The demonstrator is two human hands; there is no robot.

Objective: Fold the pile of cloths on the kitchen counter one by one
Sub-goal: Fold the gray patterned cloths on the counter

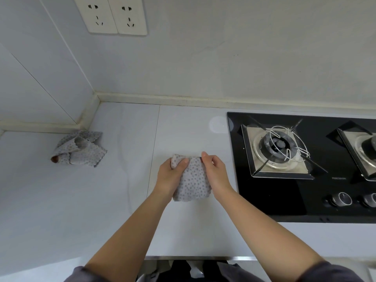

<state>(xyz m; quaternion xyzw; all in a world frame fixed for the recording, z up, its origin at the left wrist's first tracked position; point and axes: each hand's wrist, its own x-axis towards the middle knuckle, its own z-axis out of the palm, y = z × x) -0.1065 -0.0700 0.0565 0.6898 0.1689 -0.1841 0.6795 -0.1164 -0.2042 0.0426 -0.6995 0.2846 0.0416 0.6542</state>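
Left hand [172,176] is noted gripping the far-left corner of the dotted cloth [193,184], with the thumb laid over the fabric and the fingers curled round it. Right hand [215,171] is noted pinching the far-right edge of the same cloth, fingers curled. The cloth is held between the two hands as a compact rectangle, its near edge resting on the counter [183,231] and its far edge taken up by the grips. How many layers are already in it cannot be told. It is judged that a fold is in hand and is not yet pressed flat. For a sound result, the two held corners should be kept level with one another and carried together, so that the far edge is laid square upon the near edge. The scalloped hem should be matched before any crease is set. The crease should then be smoothed from the middle outward with flat fingers. The cloth lies just left of the gas hob [264,200], and it is advised that the fabric be kept off the black glass and away from the burner [278,145]. A crumpled heap of dotted cloths [79,148] is recorded in the far-left corner of the counter, well apart from the hands, and is judged unfolded. Something small and brown shows at its near-left end; its nature cannot be told. Wall sockets [117,15] are recorded high on the far wall.
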